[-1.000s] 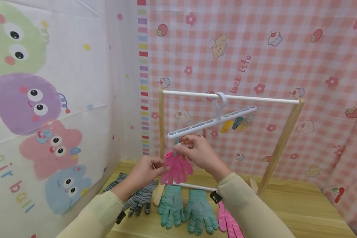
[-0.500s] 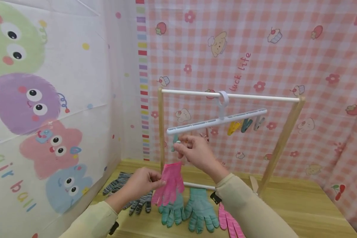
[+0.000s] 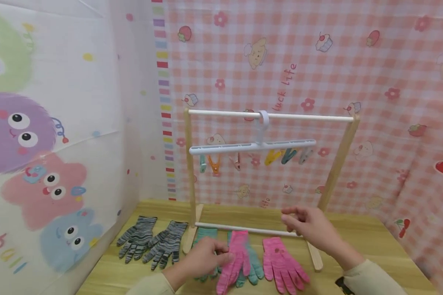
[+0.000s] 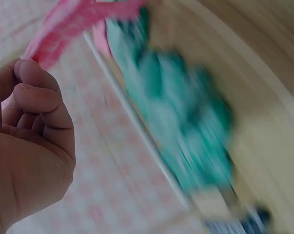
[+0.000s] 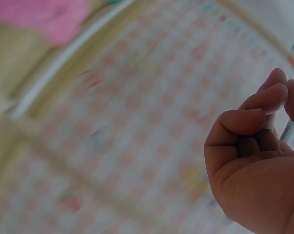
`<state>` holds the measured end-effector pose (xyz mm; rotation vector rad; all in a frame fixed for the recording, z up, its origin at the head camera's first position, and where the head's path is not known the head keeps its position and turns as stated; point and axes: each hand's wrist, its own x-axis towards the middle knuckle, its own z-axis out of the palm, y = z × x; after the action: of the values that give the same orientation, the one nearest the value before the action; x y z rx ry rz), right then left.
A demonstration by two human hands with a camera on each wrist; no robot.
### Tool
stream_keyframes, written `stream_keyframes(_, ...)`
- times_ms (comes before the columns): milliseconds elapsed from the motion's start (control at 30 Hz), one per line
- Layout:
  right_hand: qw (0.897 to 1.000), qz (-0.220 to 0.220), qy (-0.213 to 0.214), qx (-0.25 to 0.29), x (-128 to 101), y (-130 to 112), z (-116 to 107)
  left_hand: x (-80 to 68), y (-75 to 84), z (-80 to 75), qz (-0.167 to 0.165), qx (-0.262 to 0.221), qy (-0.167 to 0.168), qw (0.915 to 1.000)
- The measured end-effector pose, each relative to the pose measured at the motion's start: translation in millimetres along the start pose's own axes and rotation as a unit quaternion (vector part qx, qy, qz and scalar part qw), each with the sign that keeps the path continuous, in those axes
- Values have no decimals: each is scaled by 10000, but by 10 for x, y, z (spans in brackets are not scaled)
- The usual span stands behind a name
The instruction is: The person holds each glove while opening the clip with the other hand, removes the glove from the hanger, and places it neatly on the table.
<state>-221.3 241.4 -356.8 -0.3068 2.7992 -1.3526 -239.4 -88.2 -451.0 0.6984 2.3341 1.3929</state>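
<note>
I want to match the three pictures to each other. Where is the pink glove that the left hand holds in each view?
Head view: the pink glove lies low in the middle, over a teal glove, pinched by the left hand.
Left wrist view: a blurred pink strip at the top left, above the fingers.
Right wrist view: a pink blur at the top left; which glove it is cannot be told.
Shared landmark: the rack's white bottom bar.

Bright, even, soft-shadowed light in the sharp, edge-bowed head view; both wrist views are heavily motion-blurred.
</note>
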Motion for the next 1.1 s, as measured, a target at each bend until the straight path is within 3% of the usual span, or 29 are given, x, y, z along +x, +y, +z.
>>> stream_keyframes(167, 9972, 683, 283, -80, -370, 474, -301, 292, 258, 516, -35, -111, -209, 9997)
stream_keyframes(400, 9885, 1471, 314, -157, -653, 786, -547, 658, 694, 1182, 51, -280, -552, 9981)
stream_keyframes(500, 9852, 1667, 330, -238, -745, 866, -604, 750, 789, 1446, -6, 35, -598, 9982)
stream_keyframes(633, 9807, 1914, 361, -177, -829, 937, -662, 857, 849, 1703, 225, 745, -396, 9962)
stream_keyframes(767, 9780, 2030, 447, -178, -867, 980, -682, 970, 888, 1843, 270, 1197, -126, 9924)
stream_keyframes(867, 9767, 2097, 453, -99, -857, 1000, -664, 1030, 869, 1861, 92, 1484, -170, 9887)
stream_keyframes(967, 9761, 2136, 402, -69, -843, 1022, -638, 1042, 792, 1808, 6, 1976, -313, 9798)
stream_keyframes(1100, 9761, 2145, 310, -141, -851, 1076, -622, 962, 666, 1604, -31, 1994, -396, 9791)
